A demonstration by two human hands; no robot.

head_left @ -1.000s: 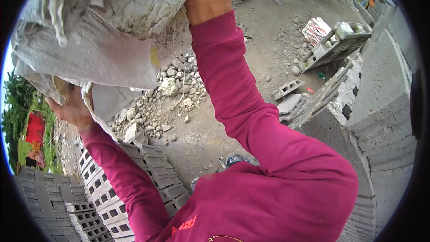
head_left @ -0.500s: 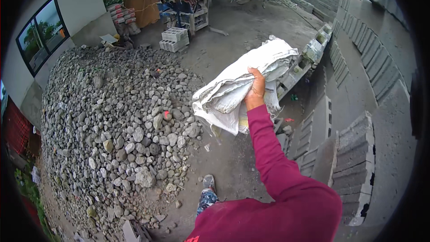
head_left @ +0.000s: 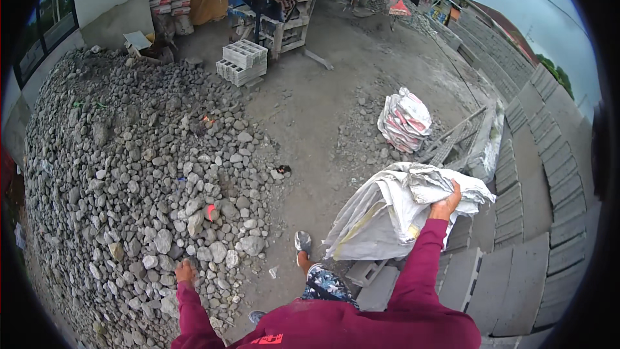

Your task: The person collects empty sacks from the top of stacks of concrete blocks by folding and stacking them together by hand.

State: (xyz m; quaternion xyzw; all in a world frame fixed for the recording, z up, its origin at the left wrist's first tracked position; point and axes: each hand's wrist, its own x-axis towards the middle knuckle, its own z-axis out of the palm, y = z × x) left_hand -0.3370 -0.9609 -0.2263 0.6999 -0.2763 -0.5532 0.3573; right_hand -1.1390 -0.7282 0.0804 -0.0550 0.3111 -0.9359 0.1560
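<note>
My right hand (head_left: 444,207) is closed on the upper fold of a bundle of white woven sacks (head_left: 371,216). The bundle is folded over, its loose lower part hanging out to the left of the hand. My left hand (head_left: 186,272) hangs low over the gravel heap (head_left: 148,174); nothing shows in it, and its fingers are too blurred to read. Beyond the held bundle, a pile of white and red sacks (head_left: 405,119) lies on the ground.
Stacked grey concrete blocks (head_left: 536,220) line the right side. More hollow blocks (head_left: 243,63) stand ahead, beside a wooden frame (head_left: 290,29). Filled bags (head_left: 169,0) lean by the wall at the far left. A bare dirt path (head_left: 310,123) runs between the heap and the blocks.
The sack bundle and my right hand have moved lower and to the right. My left hand has come into view, and so has the sack pile on the ground. The whole view has shifted.
</note>
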